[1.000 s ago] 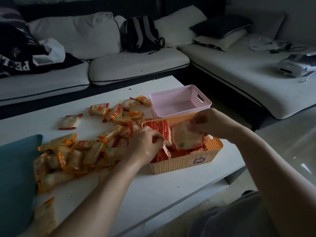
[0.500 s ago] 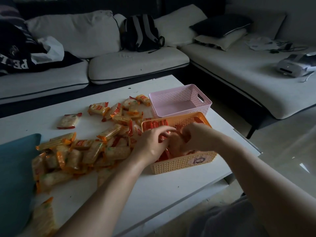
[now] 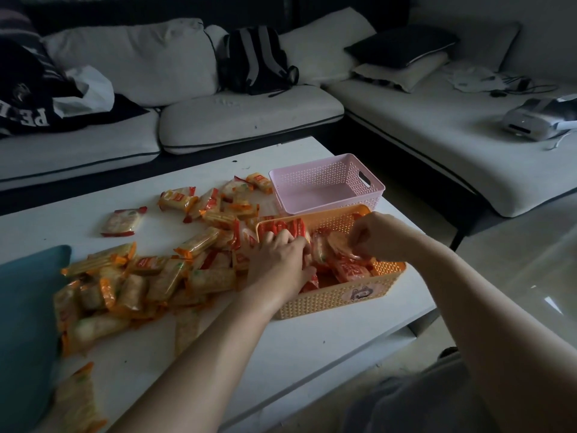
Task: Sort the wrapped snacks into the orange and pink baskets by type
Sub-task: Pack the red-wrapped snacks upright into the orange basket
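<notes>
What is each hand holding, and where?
Right hand pinches a red-wrapped snack by its upper right edge, inside the orange basket. Left hand rests among the packs there; its grip cannot be told.

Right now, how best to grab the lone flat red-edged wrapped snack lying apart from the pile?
Pinch the red-edged wrapped snack across its filled middle, fingers on the two plain sides, coming straight down from above. It lies flat on the white table with bare surface all round; the red crimped ends look thin and likely slippery.
</notes>
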Tool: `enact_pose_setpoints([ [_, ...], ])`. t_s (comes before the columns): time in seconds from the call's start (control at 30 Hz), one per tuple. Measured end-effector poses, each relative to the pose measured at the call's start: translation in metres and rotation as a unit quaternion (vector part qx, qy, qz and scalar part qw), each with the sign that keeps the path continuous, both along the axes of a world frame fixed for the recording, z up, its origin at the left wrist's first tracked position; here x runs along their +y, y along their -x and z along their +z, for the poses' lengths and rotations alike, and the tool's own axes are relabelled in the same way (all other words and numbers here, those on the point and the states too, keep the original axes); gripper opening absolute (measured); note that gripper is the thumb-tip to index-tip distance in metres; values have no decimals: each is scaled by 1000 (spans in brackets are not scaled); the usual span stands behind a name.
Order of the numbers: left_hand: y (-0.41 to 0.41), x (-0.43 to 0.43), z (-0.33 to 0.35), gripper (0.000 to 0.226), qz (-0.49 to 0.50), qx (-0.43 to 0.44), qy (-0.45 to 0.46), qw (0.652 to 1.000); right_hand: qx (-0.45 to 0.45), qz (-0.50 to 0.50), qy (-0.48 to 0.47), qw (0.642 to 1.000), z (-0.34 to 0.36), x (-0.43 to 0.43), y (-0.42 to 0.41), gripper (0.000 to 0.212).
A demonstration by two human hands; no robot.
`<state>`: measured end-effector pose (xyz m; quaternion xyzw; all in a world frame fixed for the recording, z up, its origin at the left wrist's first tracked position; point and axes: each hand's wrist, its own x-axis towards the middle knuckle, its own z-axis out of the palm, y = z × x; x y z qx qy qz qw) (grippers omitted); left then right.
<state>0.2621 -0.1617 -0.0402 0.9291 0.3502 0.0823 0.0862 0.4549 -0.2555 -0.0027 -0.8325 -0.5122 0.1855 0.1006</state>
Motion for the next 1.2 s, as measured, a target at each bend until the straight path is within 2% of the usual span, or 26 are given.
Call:
enact_pose_setpoints([
  [0.07,-3,-1,3,33,1,5,-1,1000,-43,7,24,999,-6,2,4,16],
  [0.17,-8,0,8,32,-9,-6,12,1000,-100,38,113,988,-6,6,17,30],
  [0.3,-12,7,13,22,15,-84,66,994,-154,-1,131,979,-12,16,34,52],
  [0.4,-16,10,15,18,11,-73,66,995,-129,-6,137,982,-20,21,45,45],
  [0.5,-17,16,14,21,-13,-55,87,995,-143,-11,108,984,-12,20,38,25],
  [0.57,-16,20,13,23,-16,-57,103,993,-149,-23,81,985,-2,17,24,29],
  [0.73,-17,28,13,17,-15,-54,107,993,27,-25,58,998,11,4,2,28],
  [0.9,-26,25,19,22,-52,-84,77,992,37,-17,31,999,14,6,8,29],
  [1.07,-53,22,15,33,-64,16,34,997,65,-13,46,997,10,8,9,28],
  [1.2,-70,16,12,27,-23,61,-34,997,109,-18,70,991,8,6,1,26],
])
